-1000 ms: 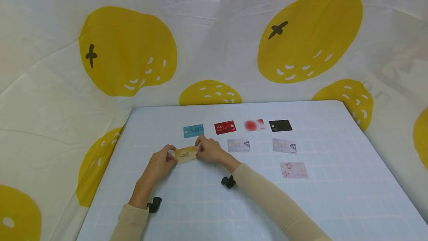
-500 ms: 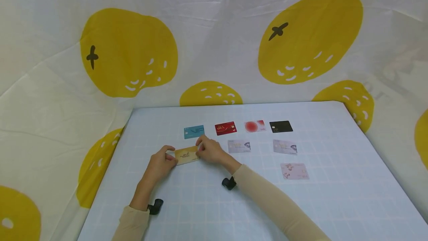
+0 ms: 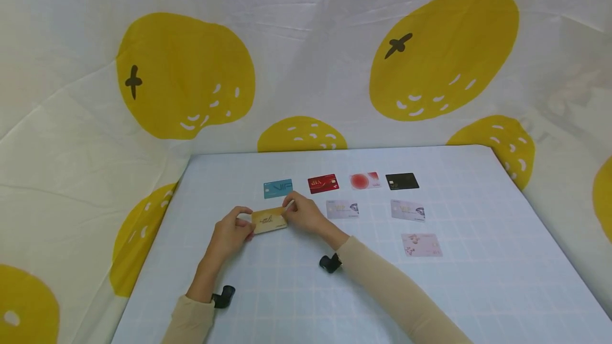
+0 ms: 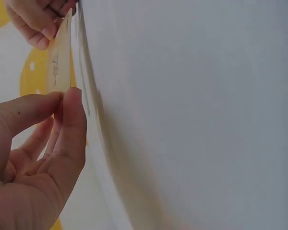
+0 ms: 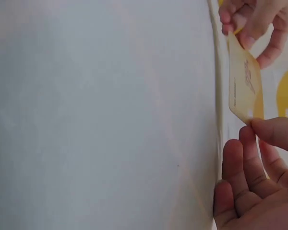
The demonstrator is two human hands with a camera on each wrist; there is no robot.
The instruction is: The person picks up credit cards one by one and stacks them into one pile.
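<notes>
A gold plastic card (image 3: 269,220) with dark script stretches between both hands in the head view. My left hand (image 3: 231,233) pinches its left end between thumb and finger. The opposite end is pinched by my right hand (image 3: 304,215). In the left wrist view the card (image 4: 60,60) looks held off the tabletop, and it bends slightly in the right wrist view. Just behind the hands lies a teal VIP card (image 3: 278,188). To the right of my right hand is a silvery VIP card (image 3: 342,209).
A red VIP card (image 3: 323,183), a white card with a red circle (image 3: 364,180) and a black card (image 3: 402,181) continue the back row. Another silvery card (image 3: 408,210) and a pink floral card (image 3: 422,245) lie at right on the table (image 3: 306,301).
Both hands keep their hold on the gold card. It has shifted slightly right in the head view, and my right hand has moved a little with it. The other cards lie as before.
</notes>
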